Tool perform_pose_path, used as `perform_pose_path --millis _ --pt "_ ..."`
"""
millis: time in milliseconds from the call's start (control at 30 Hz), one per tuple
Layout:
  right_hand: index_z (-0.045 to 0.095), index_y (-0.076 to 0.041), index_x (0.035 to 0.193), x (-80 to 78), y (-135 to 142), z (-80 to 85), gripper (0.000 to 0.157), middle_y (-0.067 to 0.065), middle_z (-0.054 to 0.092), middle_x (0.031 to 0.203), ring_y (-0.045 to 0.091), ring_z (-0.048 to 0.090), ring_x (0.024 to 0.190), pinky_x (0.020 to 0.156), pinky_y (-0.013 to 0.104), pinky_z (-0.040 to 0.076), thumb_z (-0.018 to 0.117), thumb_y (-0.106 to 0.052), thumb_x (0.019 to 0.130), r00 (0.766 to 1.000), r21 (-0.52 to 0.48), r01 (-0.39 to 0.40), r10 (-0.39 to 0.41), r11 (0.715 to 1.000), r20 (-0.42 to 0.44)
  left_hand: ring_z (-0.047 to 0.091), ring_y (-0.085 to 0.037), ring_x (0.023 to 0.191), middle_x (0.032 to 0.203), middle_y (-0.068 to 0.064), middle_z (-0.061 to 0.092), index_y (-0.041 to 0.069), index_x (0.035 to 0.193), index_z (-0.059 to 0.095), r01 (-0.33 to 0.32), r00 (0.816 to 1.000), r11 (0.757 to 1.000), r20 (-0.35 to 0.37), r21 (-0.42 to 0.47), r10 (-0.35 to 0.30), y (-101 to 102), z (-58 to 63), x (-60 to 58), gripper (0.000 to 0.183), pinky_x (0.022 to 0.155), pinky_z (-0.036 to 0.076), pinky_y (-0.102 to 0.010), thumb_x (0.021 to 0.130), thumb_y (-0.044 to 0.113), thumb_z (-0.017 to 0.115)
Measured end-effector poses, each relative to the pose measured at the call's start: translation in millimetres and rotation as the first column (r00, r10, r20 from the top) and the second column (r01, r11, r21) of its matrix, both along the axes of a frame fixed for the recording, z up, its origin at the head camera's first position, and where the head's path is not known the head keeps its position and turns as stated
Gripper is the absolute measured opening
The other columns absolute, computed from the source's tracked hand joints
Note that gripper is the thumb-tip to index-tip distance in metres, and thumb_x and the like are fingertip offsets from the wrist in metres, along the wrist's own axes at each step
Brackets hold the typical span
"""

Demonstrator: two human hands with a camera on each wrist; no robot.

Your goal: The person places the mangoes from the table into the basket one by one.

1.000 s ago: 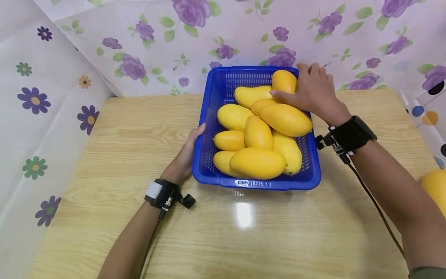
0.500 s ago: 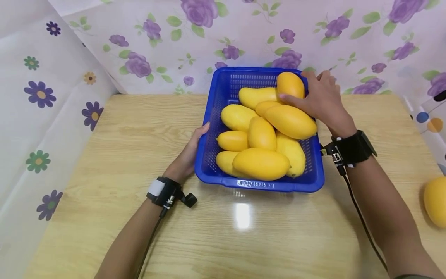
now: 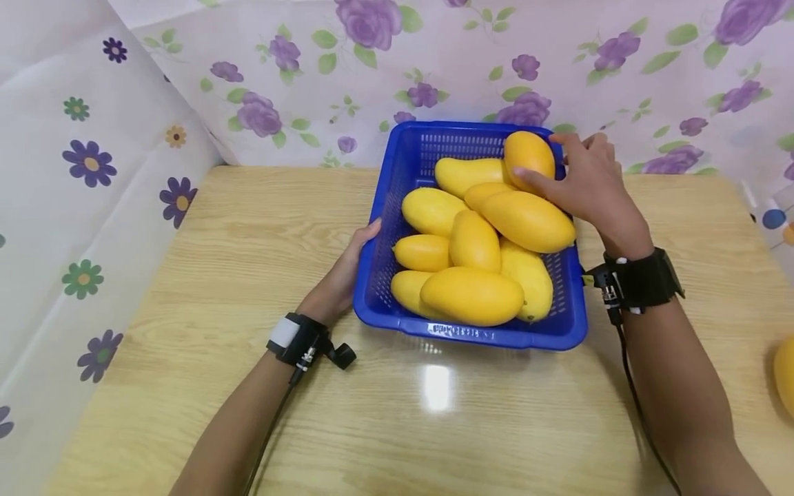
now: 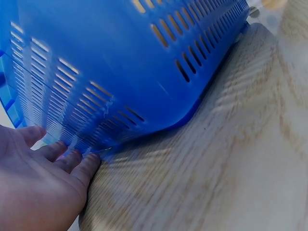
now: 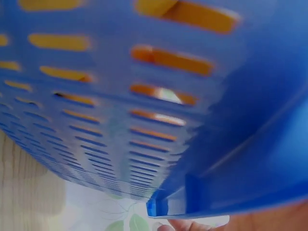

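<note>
A blue slotted plastic basket holds several yellow mangoes, some piled on others. My left hand lies against the basket's left side; in the left wrist view its fingers touch the slotted wall near the bottom. At the back right corner, my right hand has its thumb on the front of a mango and its fingers curved round the far side, by the rim. In the right wrist view, the basket wall hides most of that hand; only fingertips show past the rim.
The basket stands on a light wooden table, near the back edge. Behind it is a flowered sheet. One more mango lies at the right edge. Each wrist wears a black strap with a cable.
The whole head view has shifted, so everything sits further right. Against the mango, my right thumb has slid slightly right. The left hand keeps its place on the basket.
</note>
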State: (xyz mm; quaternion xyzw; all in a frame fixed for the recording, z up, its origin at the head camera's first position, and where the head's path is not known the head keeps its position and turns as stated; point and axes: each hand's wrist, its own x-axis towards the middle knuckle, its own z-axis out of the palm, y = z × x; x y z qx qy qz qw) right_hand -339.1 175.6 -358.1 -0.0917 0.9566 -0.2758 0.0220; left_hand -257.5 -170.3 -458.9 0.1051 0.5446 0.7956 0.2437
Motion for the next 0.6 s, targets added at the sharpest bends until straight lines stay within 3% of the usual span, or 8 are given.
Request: perform_pose_path --millis 200,400,600 --pt "0.028 -0.008 0.156 3.6 3 4.1 0.090 0.031 0.034 0.124 0.046 0.027 0.116 0.086 0.060 0.021 0.051 -0.065 0.090 0.999 0.012 -0.008 0.009 1.000 -0.049 0.038 -0.026 0.135 0.155 -0.014 0.030 0.023 0.159 0.017 -0.012 1.000 1.000 0.026 -0.028 0.012 0 0.3 2.3 0.072 0.111 0.029 -0.049 0.099 0.058 0.033" --pt "0.023 -0.012 0.158 10.7 10 9.6 0.089 0.035 0.027 0.138 0.048 0.022 0.126 0.093 0.065 0.018 0.048 -0.065 0.091 1.000 -0.005 0.004 -0.004 1.000 -0.023 0.041 -0.026 0.133 0.151 -0.012 0.035 0.022 0.159 0.017 0.011 0.998 1.000 0.065 -0.013 -0.010 4 -1.9 4.6 0.072 0.109 0.033 -0.048 0.099 0.058 0.033" --pt "0.022 -0.010 0.158 8.6 10 14.4 0.087 0.034 0.022 0.151 0.051 0.017 0.137 0.101 0.071 0.013 0.048 -0.062 0.093 0.999 -0.023 -0.051 0.051 0.998 -0.018 0.046 -0.025 0.127 0.146 -0.012 0.039 0.020 0.159 0.019 0.002 0.998 1.000 0.057 -0.014 -0.001 2 2.7 2.1 0.073 0.103 0.040 -0.044 0.099 0.059 0.034"
